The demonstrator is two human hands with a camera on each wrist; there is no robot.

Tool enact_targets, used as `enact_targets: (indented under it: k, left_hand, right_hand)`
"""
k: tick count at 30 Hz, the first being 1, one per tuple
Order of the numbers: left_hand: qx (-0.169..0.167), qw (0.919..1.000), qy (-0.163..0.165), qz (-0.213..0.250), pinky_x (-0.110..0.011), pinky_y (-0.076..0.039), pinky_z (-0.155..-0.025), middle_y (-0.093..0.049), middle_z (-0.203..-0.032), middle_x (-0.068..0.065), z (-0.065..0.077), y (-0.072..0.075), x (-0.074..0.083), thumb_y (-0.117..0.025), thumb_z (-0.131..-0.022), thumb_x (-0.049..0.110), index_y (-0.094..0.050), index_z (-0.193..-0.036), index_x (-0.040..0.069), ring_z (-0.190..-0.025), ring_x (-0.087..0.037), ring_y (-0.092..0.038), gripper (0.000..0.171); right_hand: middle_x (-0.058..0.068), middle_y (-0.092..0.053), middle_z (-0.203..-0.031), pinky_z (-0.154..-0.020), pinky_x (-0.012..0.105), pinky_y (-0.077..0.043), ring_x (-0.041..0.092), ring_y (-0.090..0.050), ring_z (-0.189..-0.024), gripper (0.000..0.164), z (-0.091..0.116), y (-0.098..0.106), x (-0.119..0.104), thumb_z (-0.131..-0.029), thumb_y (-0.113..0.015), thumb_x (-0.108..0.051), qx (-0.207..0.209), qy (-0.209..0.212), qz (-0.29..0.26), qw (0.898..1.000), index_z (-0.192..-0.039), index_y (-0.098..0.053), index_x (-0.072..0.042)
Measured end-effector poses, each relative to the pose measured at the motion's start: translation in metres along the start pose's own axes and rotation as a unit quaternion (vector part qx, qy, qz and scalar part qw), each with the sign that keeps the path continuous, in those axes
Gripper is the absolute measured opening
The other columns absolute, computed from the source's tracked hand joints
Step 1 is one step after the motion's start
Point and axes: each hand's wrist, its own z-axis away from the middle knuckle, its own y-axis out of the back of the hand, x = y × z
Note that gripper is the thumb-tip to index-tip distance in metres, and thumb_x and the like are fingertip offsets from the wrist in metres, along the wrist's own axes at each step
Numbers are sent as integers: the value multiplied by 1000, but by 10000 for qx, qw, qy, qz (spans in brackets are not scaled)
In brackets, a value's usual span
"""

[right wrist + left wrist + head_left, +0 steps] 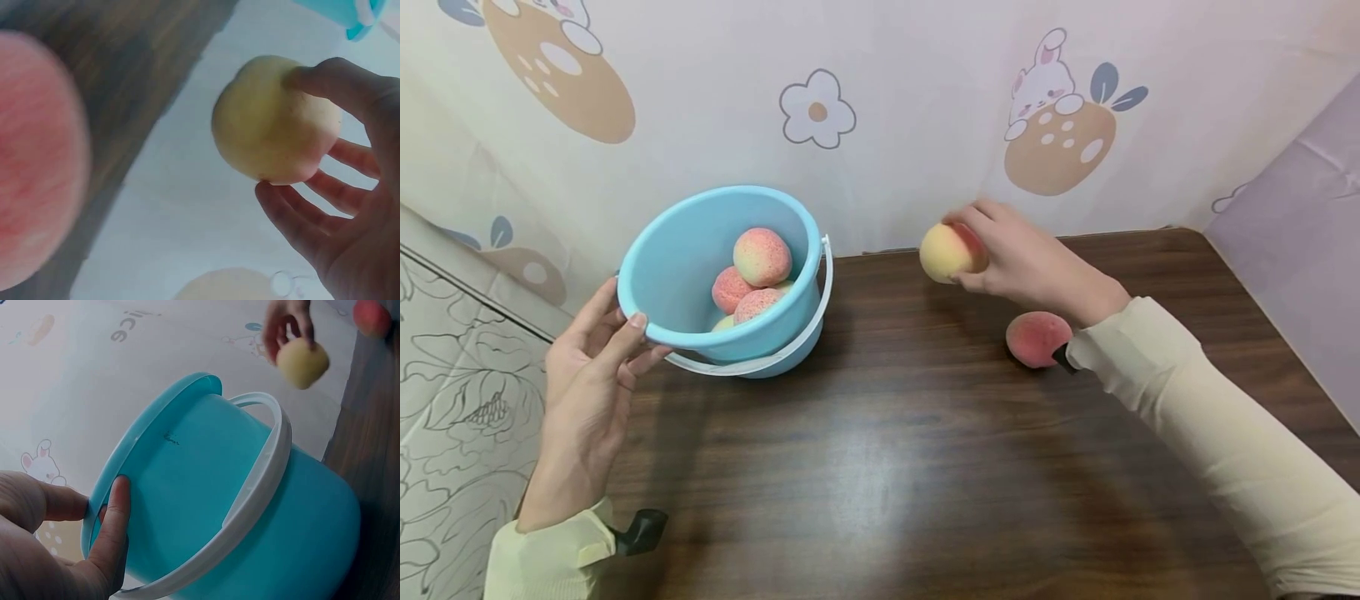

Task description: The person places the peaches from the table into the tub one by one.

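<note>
My left hand (587, 392) grips the rim of a light blue bucket (666, 267), thumb on one side and fingers on the other; the left wrist view shows the same pinch on the rim. Several pink and yellow peaches (762, 257) lie inside the bucket, which tilts toward me. To the right, my right hand (1026, 258) holds a yellow peach (269, 119) with a reddish side between thumb and fingers, above the table's back edge. Below that wrist, a red peach (1037, 339) rests on the table.
The dark wooden table (865, 467) meets a pale curtain (910, 125) printed with rabbits and a flower at its back. A white bucket handle (790, 350) hangs down round the bucket's front. On the left is a panel (460, 400) with flower line drawings.
</note>
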Motion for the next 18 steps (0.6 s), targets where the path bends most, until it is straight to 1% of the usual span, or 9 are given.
enact_targets:
  k: [3,7,14,18]
  left_hand:
    - [9,10000,-21,7,-31,-69,-80,-61,-127,-12,0,0,0,-63,-98,-10,-39,-159,1,-90,-15,-74,66]
    - [-19,10000,-51,50,-30,-70,-79,-62,-124,-11,0,0,-1,-63,-97,-11,-39,-158,0,-88,-16,-74,67]
    - [77,9999,30,-78,-30,-69,-80,-59,-131,-12,1,0,0,-63,-98,-10,-39,-159,3,-93,-15,-74,67]
    - [65,10000,29,-32,-30,-69,-80,-59,-129,-13,0,-1,0,-63,-98,-11,-40,-159,3,-91,-15,-74,66]
  right_hand:
    - [13,-58,-132,-104,50,-53,32,-54,-119,62,-6,5,-12,-85,-84,-16,262,178,-83,9995,-140,-56,-8]
    - [13,-58,-134,-107,48,-52,31,-53,-121,63,-14,11,-27,-85,-84,-18,474,337,-144,9982,-141,-57,-8]
    - [14,-59,-134,-109,46,-52,29,-54,-122,65,-35,20,-50,-85,-86,-20,860,688,-263,9936,-141,-57,-7]
    - [13,-59,-134,-107,43,-53,26,-55,-122,67,-46,23,-67,-85,-87,-24,1016,878,-313,9905,-142,-56,-7]
